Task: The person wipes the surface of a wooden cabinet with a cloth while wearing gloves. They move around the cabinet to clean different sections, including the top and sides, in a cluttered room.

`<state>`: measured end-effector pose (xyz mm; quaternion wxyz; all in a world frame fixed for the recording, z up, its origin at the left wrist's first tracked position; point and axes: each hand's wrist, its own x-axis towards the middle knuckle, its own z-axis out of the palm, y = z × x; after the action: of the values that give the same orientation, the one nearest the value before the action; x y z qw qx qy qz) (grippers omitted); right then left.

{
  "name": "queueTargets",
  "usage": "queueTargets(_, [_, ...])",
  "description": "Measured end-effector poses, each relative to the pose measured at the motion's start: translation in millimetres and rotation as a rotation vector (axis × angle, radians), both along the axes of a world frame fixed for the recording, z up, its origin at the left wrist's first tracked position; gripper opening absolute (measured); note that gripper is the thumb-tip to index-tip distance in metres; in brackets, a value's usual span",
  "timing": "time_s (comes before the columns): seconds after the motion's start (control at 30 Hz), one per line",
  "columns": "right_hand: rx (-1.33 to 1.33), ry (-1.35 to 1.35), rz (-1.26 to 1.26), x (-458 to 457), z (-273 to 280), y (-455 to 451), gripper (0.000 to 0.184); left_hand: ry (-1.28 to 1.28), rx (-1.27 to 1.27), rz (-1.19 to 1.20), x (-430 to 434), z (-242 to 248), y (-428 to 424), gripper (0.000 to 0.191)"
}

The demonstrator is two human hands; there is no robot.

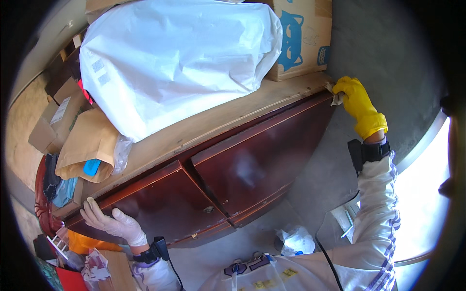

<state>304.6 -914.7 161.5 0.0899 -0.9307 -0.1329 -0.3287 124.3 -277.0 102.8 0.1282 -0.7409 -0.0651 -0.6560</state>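
Note:
My left hand (113, 222), in a thin white glove, rests against the left edge of a dark red wooden cabinet (255, 163), thumb apart from the fingers, holding nothing. At the cabinet's far right top corner, my right hand (351, 95) wears a yellow rubber glove. Its fingers are closed on a crumpled, greyish cloth (337, 98), which touches the edge of the unpainted wooden top (167, 140). A large white plastic bag (174, 62) lies on that top between my hands, farther back.
A cardboard box (307, 40) with a blue cat print stands at the back right. An open brown paper bag (89, 142) and small boxes sit at the left. On the floor are a white plastic bag (296, 240) and, lower left, a cardboard box (116, 271).

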Motion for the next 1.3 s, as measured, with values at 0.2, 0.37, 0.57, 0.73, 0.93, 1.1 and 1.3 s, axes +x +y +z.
queueTargets(0.2, [0.316,0.240,-0.042,-8,13,8,0.027,0.010,-0.001,-0.013,-1,1,-1,0.066])
queueTargets(0.37, [0.209,0.181,-0.183,-18,6,19,0.035,0.011,-0.002,-0.019,-2,0,0,0.066])
queueTargets(0.57, [0.232,0.105,-0.302,-9,0,27,0.034,0.014,0.005,-0.018,-1,0,-1,0.066])
queueTargets(0.73, [0.170,0.102,-0.293,-12,6,36,0.023,0.020,-0.026,-0.042,-2,0,-2,0.066])
queueTargets(0.93, [0.150,0.104,-0.174,-31,13,68,0.022,-0.002,0.035,-0.035,0,2,-2,0.061])
queueTargets(1.1, [0.181,0.109,-0.084,-52,16,105,0.021,-0.005,0.025,-0.042,0,1,-3,0.061])
queueTargets(1.3, [0.136,0.017,0.139,-67,21,149,0.021,-0.013,0.013,-0.045,0,0,-3,0.062])
